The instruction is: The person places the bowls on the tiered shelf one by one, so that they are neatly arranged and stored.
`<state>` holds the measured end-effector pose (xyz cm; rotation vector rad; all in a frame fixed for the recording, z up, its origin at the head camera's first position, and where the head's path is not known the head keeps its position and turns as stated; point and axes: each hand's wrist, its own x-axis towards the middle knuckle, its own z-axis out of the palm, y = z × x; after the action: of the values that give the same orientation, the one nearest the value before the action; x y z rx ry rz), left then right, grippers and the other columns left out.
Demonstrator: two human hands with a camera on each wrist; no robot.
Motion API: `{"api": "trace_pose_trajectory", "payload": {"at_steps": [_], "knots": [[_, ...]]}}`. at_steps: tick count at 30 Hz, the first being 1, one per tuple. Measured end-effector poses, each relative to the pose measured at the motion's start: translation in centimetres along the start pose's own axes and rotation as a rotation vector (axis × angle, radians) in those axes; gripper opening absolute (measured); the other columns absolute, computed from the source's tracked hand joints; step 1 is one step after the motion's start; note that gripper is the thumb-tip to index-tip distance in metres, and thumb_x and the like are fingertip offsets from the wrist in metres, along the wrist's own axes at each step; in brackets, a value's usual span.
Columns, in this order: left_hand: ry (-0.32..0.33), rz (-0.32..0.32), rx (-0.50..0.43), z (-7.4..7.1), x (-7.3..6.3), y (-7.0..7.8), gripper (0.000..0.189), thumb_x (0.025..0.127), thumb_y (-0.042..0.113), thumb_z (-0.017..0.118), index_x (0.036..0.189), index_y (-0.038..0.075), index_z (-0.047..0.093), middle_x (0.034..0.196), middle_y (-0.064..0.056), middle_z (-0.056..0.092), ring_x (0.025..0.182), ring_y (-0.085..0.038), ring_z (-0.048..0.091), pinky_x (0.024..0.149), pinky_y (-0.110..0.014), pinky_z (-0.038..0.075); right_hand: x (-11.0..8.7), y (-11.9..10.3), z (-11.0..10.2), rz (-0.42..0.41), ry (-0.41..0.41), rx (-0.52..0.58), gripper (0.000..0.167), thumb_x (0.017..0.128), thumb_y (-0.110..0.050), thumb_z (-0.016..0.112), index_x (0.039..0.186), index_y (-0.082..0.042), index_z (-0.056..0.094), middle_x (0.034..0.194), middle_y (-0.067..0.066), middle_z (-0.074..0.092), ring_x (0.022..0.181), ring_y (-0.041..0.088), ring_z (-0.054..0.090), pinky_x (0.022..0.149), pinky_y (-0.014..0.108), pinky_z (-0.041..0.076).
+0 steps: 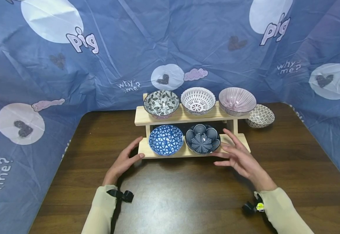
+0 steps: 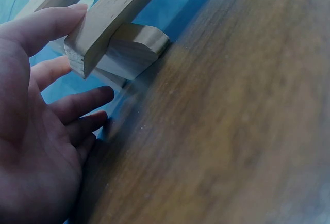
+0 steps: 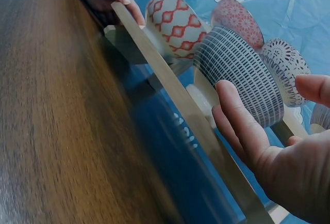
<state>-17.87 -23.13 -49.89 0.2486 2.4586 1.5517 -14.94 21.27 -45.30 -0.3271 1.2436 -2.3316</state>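
Observation:
A two-tier wooden display rack (image 1: 140,121) carries patterned bowls. At the left end of its lower board, my left hand (image 1: 122,163) pinches the board's end between thumb and index finger, the other fingers loose below. My right hand (image 1: 240,160) is spread beside the dark blue flower-shaped bowl (image 1: 202,139), its fingers holding nothing; whether a fingertip touches the bowl or board I cannot tell. Left of that bowl sits a blue-and-white triangle-patterned bowl (image 1: 166,140). In the right wrist view, the dark bowl's checked outside (image 3: 237,72) stands behind my fingers.
On the upper board stand a leaf-patterned bowl (image 1: 161,103), a white bowl with reddish marks (image 1: 198,100) and a pink-striped bowl (image 1: 237,100). A lattice-patterned bowl (image 1: 261,116) is on the brown table (image 1: 170,198), right of the rack. Blue printed cloth (image 1: 108,65) hangs behind.

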Motion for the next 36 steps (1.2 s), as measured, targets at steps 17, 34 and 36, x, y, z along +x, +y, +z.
{"api": "trace_pose_trajectory", "payload": {"at_steps": [17,34,36], "knots": [[0.006,0.014,0.005,0.0,0.1,-0.1,0.07,0.095,0.03,0.066,0.157,0.019,0.033,0.164,-0.013,0.032,0.154,-0.037,0.025,0.123,-0.066,0.01,-1.8,-1.3,-2.0,-0.083,-0.02,0.081,0.059,0.107,0.002,0.029,0.156,-0.024,0.01,0.132,0.01,0.068,0.118,0.033,0.068,0.089,0.048,0.06],[0.004,0.012,0.01,0.0,0.0,0.0,0.071,0.096,0.03,0.065,0.157,0.019,0.033,0.164,-0.014,0.031,0.154,-0.038,0.024,0.123,-0.067,0.009,-3.7,-2.5,-3.7,-0.143,0.058,0.081,0.044,0.107,0.002,0.029,0.143,-0.02,0.039,0.127,0.013,0.07,0.114,0.033,0.07,0.088,0.048,0.06],[0.004,0.013,0.012,0.0,0.0,0.0,0.071,0.096,0.03,0.065,0.157,0.019,0.033,0.165,-0.014,0.031,0.154,-0.038,0.024,0.123,-0.067,0.009,-4.0,-2.7,-4.0,-0.155,0.052,0.098,0.043,0.107,0.002,0.028,0.142,-0.019,0.042,0.128,0.014,0.069,0.115,0.034,0.07,0.089,0.049,0.06]]}}
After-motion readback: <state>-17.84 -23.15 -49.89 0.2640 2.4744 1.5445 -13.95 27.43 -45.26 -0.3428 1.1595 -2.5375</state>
